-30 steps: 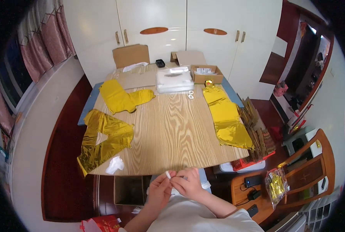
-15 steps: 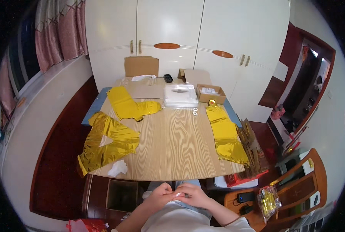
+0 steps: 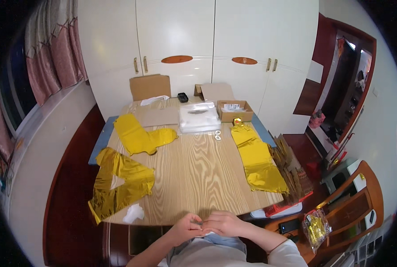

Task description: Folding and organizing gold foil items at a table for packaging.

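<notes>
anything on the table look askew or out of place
A crumpled white scrap near the closest left corner of the table looks like litter; beside it, a flat gold foil balloon seems askew, poking past the edge.

The view comes from the left one of two wide fisheye cameras worn side by side on the person's head, facing forward and tilted down. The hands [image 3: 223,223] and the white shirt [image 3: 207,254] are nearest the lens, low in the frame, with the forearms reaching in from the lower edge. The desk [image 3: 198,173] fills the middle, seen from above its near side; the white cabinet [image 3: 176,29] stands farther off, facing the lens. The curtain [image 3: 58,58] bends along the left rim, the doorway [image 3: 350,75] and the wooden chair [image 3: 358,205] lie toward the right, and black corners surround the rounded picture.
</notes>
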A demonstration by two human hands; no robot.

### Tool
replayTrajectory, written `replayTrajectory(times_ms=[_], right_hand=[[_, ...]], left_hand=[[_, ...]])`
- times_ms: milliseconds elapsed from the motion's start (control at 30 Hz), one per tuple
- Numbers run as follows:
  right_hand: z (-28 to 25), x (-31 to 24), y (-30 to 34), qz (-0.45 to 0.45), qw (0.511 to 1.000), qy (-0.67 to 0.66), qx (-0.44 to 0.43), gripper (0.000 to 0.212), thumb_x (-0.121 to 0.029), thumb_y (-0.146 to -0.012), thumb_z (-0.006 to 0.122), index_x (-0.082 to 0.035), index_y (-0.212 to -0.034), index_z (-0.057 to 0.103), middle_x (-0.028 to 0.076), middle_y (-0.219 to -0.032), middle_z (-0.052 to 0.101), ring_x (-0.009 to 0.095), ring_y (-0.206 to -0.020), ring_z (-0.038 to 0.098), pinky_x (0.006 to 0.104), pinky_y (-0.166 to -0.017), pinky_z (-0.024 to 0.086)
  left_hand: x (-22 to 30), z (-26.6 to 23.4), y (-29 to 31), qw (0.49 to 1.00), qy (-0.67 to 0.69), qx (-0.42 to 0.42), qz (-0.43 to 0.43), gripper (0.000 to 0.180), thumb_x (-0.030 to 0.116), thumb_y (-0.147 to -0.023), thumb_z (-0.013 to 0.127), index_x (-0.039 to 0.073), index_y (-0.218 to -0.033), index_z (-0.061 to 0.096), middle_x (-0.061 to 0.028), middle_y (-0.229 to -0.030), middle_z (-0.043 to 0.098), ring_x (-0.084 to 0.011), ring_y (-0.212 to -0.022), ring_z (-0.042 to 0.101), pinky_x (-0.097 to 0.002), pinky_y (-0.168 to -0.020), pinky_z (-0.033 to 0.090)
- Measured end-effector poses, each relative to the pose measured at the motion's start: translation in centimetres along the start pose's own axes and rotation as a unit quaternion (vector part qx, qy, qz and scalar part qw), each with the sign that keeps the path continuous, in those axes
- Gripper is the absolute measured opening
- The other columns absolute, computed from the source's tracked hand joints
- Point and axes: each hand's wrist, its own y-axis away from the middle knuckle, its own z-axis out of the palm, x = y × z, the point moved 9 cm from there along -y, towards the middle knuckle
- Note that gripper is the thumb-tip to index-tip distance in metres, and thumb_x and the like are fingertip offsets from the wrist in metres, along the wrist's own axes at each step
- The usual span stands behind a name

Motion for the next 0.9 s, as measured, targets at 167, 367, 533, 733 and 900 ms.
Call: replayTrajectory(times_ms=[167,367,533,733,900], right_hand=[[-1.0,3.2,-2.6,-0.010,0.999,-0.027,-0.016,0.012,-0.013,-0.080,0.061,-0.004,-0.087,0.062,0.008,-0.085,0.059,0.025,-0.082,0.058,0.0347,-0.072,0.049],[-0.6,8.2,-5.8,-0.063,0.990,0.073,-0.102,0.010,-0.011,-0.076,0.057,-0.004,-0.083,0.058,0.009,-0.085,0.056,0.025,-0.082,0.057,0.0351,-0.073,0.049],[-2.4,14.3,-8.8,-0.062,0.977,0.189,-0.074,0.011,-0.013,-0.078,0.057,-0.005,-0.085,0.060,0.008,-0.088,0.057,0.025,-0.084,0.058,0.0357,-0.074,0.049],[-5.7,29.5,-11.6,0.132,0.918,0.371,-0.042,0.015,-0.018,-0.079,0.058,-0.009,-0.091,0.063,0.005,-0.094,0.059,0.023,-0.094,0.056,0.0369,-0.079,0.046],[-5.0,36.9,-11.4,0.174,0.874,0.446,-0.080,0.015,-0.021,-0.082,0.057,-0.011,-0.093,0.062,0.003,-0.096,0.059,0.021,-0.101,0.054,0.0367,-0.085,0.042]], left_hand=[[1.7,-2.9,-3.4,0.998,-0.046,-0.004,-0.047,0.049,0.003,-0.086,0.065,-0.001,-0.123,0.031,-0.0193,-0.097,0.067,-0.0175,-0.089,0.065,-0.0279,-0.078,0.052],[5.9,-5.5,-8.2,0.996,-0.078,0.004,-0.054,0.061,0.005,-0.085,0.065,-0.002,-0.133,0.028,-0.0175,-0.098,0.068,-0.0154,-0.085,0.065,-0.0262,-0.074,0.051],[9.4,-11.4,-11.0,0.978,-0.144,0.151,-0.003,0.043,0.005,-0.086,0.064,-0.001,-0.123,0.043,-0.0133,-0.095,0.068,-0.0149,-0.081,0.065,-0.0244,-0.070,0.051],[9.2,-15.2,-9.9,0.967,-0.029,0.236,0.095,0.017,0.002,-0.088,0.059,0.000,-0.104,0.056,-0.0098,-0.092,0.068,-0.0148,-0.083,0.064,-0.0246,-0.073,0.051],[8.3,-15.0,-10.5,0.971,-0.040,0.208,0.106,0.011,0.002,-0.090,0.054,0.000,-0.101,0.057,-0.0101,-0.093,0.067,-0.0146,-0.084,0.063,-0.0250,-0.076,0.050]])
